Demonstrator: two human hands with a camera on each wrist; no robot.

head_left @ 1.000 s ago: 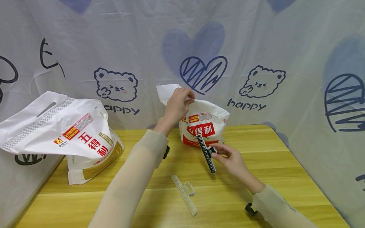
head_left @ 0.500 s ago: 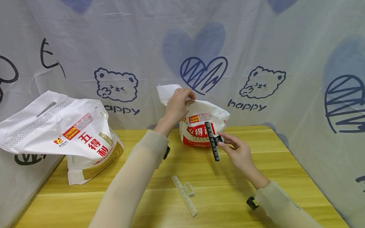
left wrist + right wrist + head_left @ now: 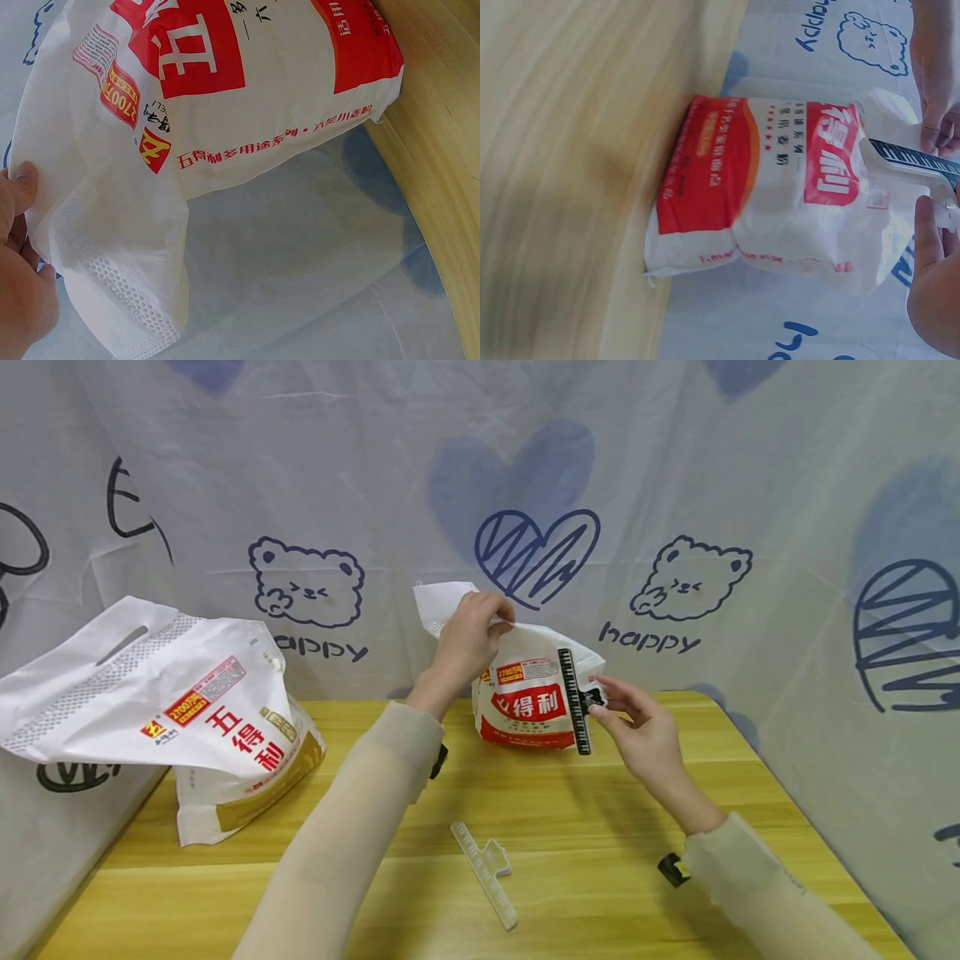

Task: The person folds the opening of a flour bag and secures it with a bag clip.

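A white and red flour bag [image 3: 525, 702] stands at the back of the table, its top folded over to the left. My left hand [image 3: 468, 639] pinches the top of that bag; in the left wrist view its fingers [image 3: 22, 187] press the white plastic near the perforated band. With thumb and fingers my right hand [image 3: 645, 735] grips the handle of a black clip with piano-key markings [image 3: 575, 702]. The clip is held upright in front of the bag's right side; whether it touches the bag I cannot tell. In the right wrist view the clip [image 3: 915, 159] is near the bag's top.
A second flour bag [image 3: 247, 718], white and gold, leans at the left with its handle end flopped over. A white clip with piano-key markings [image 3: 486, 877] lies on the wooden table [image 3: 600, 877] in front. A printed cloth [image 3: 420, 468] hangs close behind the table.
My right hand has carried the black clip up and to the right, turning it closer to upright beside the bag's right side. The left hand stays on the bag's top.
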